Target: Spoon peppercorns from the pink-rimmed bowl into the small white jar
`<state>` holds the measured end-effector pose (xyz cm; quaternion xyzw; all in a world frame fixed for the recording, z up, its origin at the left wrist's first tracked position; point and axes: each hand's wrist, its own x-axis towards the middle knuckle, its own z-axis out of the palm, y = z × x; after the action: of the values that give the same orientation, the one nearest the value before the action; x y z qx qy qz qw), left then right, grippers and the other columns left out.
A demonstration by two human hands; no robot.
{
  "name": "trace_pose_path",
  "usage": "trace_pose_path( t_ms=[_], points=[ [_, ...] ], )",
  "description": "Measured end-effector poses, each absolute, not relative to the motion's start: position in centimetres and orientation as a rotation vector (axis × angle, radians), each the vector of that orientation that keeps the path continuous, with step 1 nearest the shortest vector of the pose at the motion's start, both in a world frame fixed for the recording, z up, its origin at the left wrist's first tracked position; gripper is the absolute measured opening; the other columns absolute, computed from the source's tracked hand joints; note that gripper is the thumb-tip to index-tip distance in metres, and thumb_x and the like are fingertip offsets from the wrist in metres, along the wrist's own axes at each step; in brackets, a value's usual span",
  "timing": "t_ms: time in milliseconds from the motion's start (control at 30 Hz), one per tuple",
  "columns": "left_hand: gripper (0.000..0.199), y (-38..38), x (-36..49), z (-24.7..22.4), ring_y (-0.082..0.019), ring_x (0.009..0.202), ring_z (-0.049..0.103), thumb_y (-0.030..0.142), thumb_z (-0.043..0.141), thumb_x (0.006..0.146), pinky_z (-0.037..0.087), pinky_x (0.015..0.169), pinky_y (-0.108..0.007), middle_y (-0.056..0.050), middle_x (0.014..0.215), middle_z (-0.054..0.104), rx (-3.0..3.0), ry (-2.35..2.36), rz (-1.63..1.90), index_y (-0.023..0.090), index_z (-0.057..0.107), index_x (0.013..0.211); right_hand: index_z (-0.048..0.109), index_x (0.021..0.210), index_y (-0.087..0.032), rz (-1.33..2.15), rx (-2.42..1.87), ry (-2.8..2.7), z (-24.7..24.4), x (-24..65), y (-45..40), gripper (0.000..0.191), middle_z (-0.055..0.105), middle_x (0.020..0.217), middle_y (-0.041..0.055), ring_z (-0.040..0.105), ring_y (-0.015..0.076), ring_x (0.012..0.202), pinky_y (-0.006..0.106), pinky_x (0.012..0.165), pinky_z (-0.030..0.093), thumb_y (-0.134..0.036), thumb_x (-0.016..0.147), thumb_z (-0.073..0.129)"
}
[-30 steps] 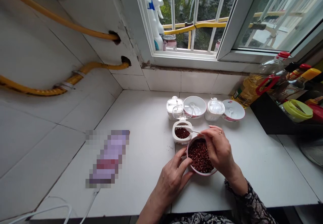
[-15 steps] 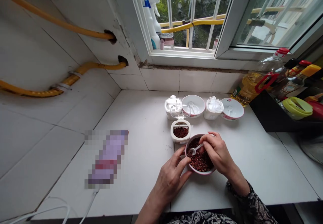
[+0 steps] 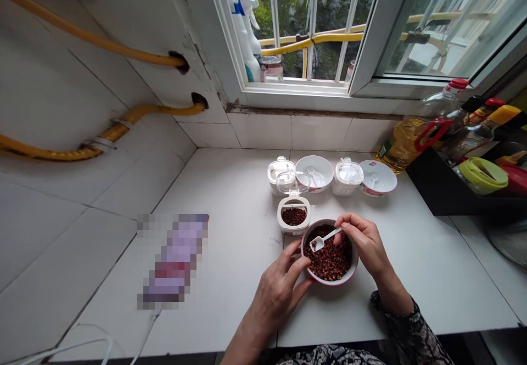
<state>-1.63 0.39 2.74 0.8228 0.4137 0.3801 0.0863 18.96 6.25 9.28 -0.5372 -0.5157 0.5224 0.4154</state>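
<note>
A white bowl with a pink rim (image 3: 334,284) holds dark red, dried peppercorn-like bits (image 3: 332,260). My left hand (image 3: 282,285) grips the bowl's left side, thumb on the rim and fingers around the outside. Between the fingertips of my right hand (image 3: 364,239) is the handle of a small white spoon (image 3: 325,238); its scoop, with a few bits in it, is over the bowl's left part. Just behind the bowl, at its upper left, stands a white container (image 3: 293,216) with its clear lid raised and similar red bits inside.
Along the back stand two lidded white containers (image 3: 281,174) (image 3: 348,175) and two bowls (image 3: 314,173) (image 3: 377,178) with small spoons. An oil bottle (image 3: 401,140) and a black box of bottles (image 3: 436,181) are at the right. A blurred purple object (image 3: 177,255) with a white cable lies left.
My right hand has drawn back slightly to the right and turned, lifting the spoon so that its scoop shows more fully. My left hand keeps its hold on the bowl.
</note>
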Motion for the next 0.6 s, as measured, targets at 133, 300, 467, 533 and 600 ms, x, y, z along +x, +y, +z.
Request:
trace_pose_path(
  t_ms=[133, 300, 467, 533, 600],
  points=[
    [0.02, 0.4, -1.6, 2.7, -0.023, 0.108, 0.066, 0.021, 0.053, 0.094, 0.059, 0.084, -0.032, -0.017, 0.13, 0.056, 2.437, 1.229, 1.15, 0.018, 0.053, 0.114, 0.06, 0.085, -0.019, 1.286, -1.298, -1.279, 9.6, 18.6, 6.3, 0.022, 0.07, 0.064, 0.0021, 0.061, 0.0158, 0.061, 0.028, 0.063, 0.046, -0.04, 0.085, 0.055],
    [0.022, 0.3, -1.6, 2.5, -0.024, 0.112, 0.064, 0.021, 0.053, 0.095, 0.059, 0.086, -0.033, -0.017, 0.13, 0.055, 2.438, 1.239, 1.141, 0.019, 0.053, 0.116, 0.058, 0.098, -0.021, 1.03, -1.246, -1.402, 10.1, 17.5, 6.2, 0.018, 0.072, 0.079, 0.0037, 0.067, 0.0184, 0.076, 0.031, 0.072, 0.051, -0.036, 0.095, 0.048],
    [0.025, 0.2, -1.5, 2.6, -0.024, 0.115, 0.062, 0.02, 0.052, 0.094, 0.058, 0.088, -0.035, -0.017, 0.131, 0.055, 2.431, 1.24, 1.135, 0.019, 0.052, 0.119, 0.058, 0.102, -0.022, 0.433, -1.093, -1.855, 9.7, 16.3, 6.4, 0.019, 0.071, 0.091, 0.0051, 0.067, 0.0195, 0.086, 0.041, 0.092, 0.048, -0.014, 0.094, 0.043],
    [0.025, 0.2, -1.5, 2.6, -0.024, 0.115, 0.062, 0.02, 0.052, 0.095, 0.058, 0.089, -0.035, -0.017, 0.131, 0.054, 2.43, 1.239, 1.131, 0.019, 0.051, 0.12, 0.059, 0.1, -0.022, 0.246, -0.989, -2.046, 9.5, 16.0, 6.6, 0.024, 0.072, 0.087, 0.0042, 0.066, 0.0198, 0.084, 0.046, 0.098, 0.043, -0.007, 0.09, 0.042],
    [0.024, 0.2, -1.5, 2.6, -0.024, 0.114, 0.062, 0.021, 0.051, 0.096, 0.058, 0.089, -0.036, -0.017, 0.131, 0.054, 2.43, 1.236, 1.132, 0.018, 0.051, 0.12, 0.059, 0.102, -0.021, 0.158, -0.946, -2.124, 9.6, 16.1, 6.7, 0.028, 0.072, 0.085, 0.004, 0.066, 0.0197, 0.083, 0.047, 0.099, 0.042, -0.004, 0.088, 0.042]
  ],
)
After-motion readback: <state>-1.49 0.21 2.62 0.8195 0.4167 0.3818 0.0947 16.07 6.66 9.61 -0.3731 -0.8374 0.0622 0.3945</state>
